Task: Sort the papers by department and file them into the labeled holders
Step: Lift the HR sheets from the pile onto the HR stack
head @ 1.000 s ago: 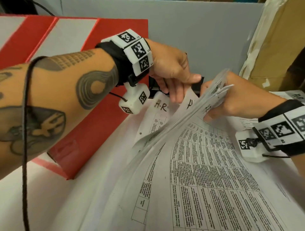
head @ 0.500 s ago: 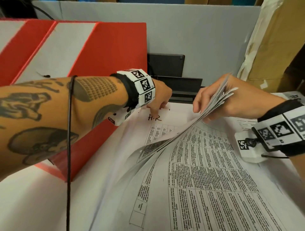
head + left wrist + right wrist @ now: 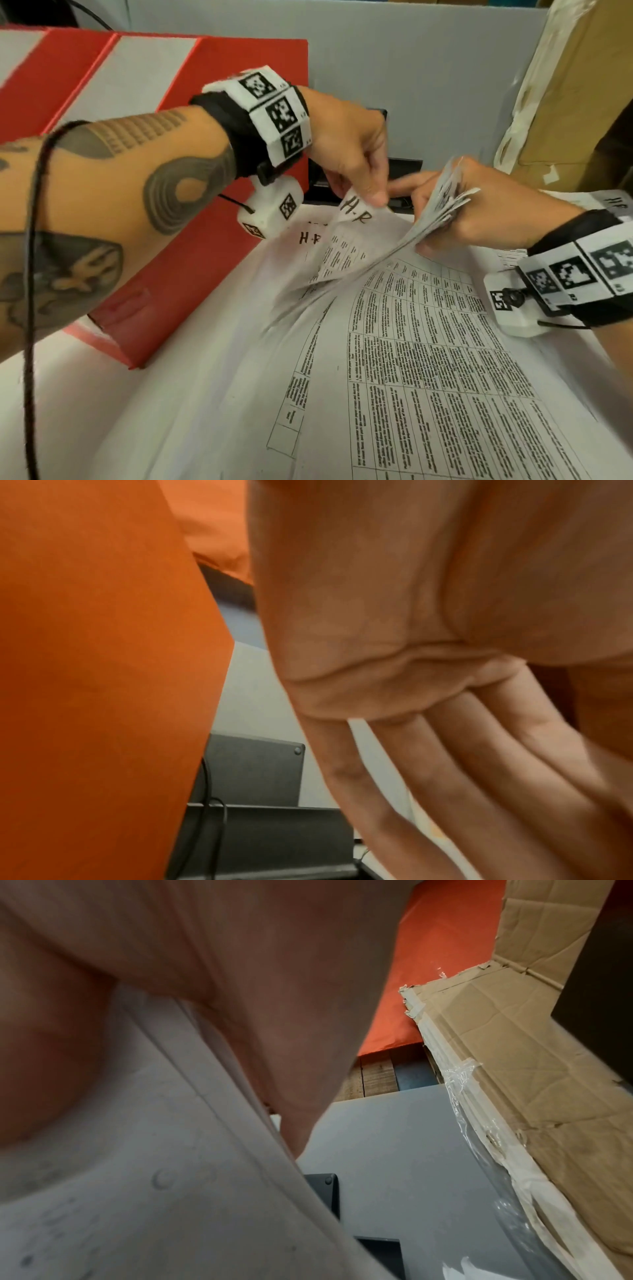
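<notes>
L hand (image 3: pixel 349 154) pinches the top H-R sheet (image 3: pixel 346 246) by its corner; R hand (image 3: pixel 486 212) grips the fanned stack (image 3: pixel 442 202) just beside it. Risk: sheet creases or tears, or a 2nd page drags along w/ it.

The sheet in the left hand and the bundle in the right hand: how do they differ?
The left hand pinches the corner of one sheet, which curls up and shows a handwritten H-R. The right hand grips a fanned bundle of several sheets, their markings too blurred to read. Both are white printed forms, lifted off the pile.
</notes>
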{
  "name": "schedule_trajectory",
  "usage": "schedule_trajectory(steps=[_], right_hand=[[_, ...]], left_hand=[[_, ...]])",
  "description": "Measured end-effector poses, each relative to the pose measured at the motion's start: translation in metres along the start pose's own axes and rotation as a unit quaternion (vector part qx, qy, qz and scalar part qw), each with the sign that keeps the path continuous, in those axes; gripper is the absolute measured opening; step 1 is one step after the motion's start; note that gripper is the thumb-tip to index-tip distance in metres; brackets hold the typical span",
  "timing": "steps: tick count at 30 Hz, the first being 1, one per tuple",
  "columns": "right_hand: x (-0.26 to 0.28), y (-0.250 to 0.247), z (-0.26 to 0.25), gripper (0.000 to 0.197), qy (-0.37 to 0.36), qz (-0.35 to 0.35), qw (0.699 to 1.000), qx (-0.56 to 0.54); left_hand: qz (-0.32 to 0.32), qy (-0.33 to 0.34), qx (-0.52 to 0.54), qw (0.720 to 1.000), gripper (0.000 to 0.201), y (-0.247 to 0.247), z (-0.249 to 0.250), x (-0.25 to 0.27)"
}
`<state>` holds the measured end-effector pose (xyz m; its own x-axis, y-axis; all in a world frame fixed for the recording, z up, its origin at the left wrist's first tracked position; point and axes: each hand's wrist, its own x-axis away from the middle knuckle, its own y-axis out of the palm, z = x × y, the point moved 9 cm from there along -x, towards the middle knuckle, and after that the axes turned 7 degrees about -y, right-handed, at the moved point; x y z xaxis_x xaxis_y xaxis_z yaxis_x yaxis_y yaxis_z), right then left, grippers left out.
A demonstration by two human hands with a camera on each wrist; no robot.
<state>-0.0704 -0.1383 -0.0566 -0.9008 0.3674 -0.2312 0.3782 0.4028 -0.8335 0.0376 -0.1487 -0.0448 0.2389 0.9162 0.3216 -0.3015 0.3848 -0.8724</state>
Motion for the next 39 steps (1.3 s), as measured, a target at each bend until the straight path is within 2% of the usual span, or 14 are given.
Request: schedule_trajectory(steps=[3,5,6,8,10,13,17,21,24,29,32,35,37,39], right_hand=[[0.000,-0.009,0.014,0.046,0.026,0.037,0.999,0.001],[0.000,-0.013,0.016,0.048,0.029,0.050,0.998,-0.008],[0.000,-0.012,0.014,0.048,0.019,0.043,0.999,-0.008],[0.001,-0.006,0.004,0.040,-0.010,0.006,1.000,-0.010],[0.002,-0.003,0.001,0.038,-0.025,-0.014,0.999,-0.024],[0.000,-0.004,0.001,0.051,-0.036,-0.015,0.998,-0.045],[-0.001,-0.003,-0.003,0.063,-0.049,-0.029,0.997,-0.053],[0.000,-0.005,-0.003,0.066,-0.041,-0.019,0.998,-0.045],[-0.001,-0.006,0.001,0.065,-0.022,0.008,0.999,-0.048],[-0.003,0.001,-0.004,0.065,-0.020,0.003,1.000,-0.024],[-0.002,-0.001,0.001,0.058,-0.014,0.007,1.000,-0.015],[-0.002,-0.008,0.010,0.053,-0.003,0.024,1.000,-0.014],[-0.003,-0.010,0.009,0.055,-0.011,0.025,0.999,-0.021],[-0.002,-0.006,0.001,0.049,-0.022,0.004,0.999,-0.025]], left_hand=[[-0.018,0.018,0.173,0.985,0.056,-0.001,0.009,0.003],[0.019,-0.021,0.208,0.978,0.075,-0.008,-0.001,-0.005],[0.036,-0.041,0.173,0.983,0.074,-0.008,-0.007,-0.009],[0.032,-0.077,-0.029,0.996,0.052,0.003,-0.025,-0.021],[-0.028,-0.142,-0.255,0.956,0.040,0.026,-0.050,-0.030],[-0.071,-0.194,-0.356,0.911,0.035,0.045,-0.067,-0.036],[-0.032,-0.187,-0.339,0.922,0.024,0.034,-0.062,-0.039],[-0.002,-0.166,-0.358,0.919,0.037,0.021,-0.047,-0.033],[0.032,-0.165,-0.360,0.918,0.028,0.005,-0.030,-0.022],[0.026,-0.046,-0.122,0.991,0.027,-0.006,0.003,-0.003],[-0.002,0.028,0.010,1.000,0.031,-0.003,0.018,0.006],[0.001,0.002,0.122,0.993,0.047,-0.008,0.009,0.001],[0.017,-0.038,0.072,0.997,0.047,-0.007,-0.004,-0.008],[0.010,-0.074,-0.088,0.993,0.036,0.004,-0.021,-0.019]])
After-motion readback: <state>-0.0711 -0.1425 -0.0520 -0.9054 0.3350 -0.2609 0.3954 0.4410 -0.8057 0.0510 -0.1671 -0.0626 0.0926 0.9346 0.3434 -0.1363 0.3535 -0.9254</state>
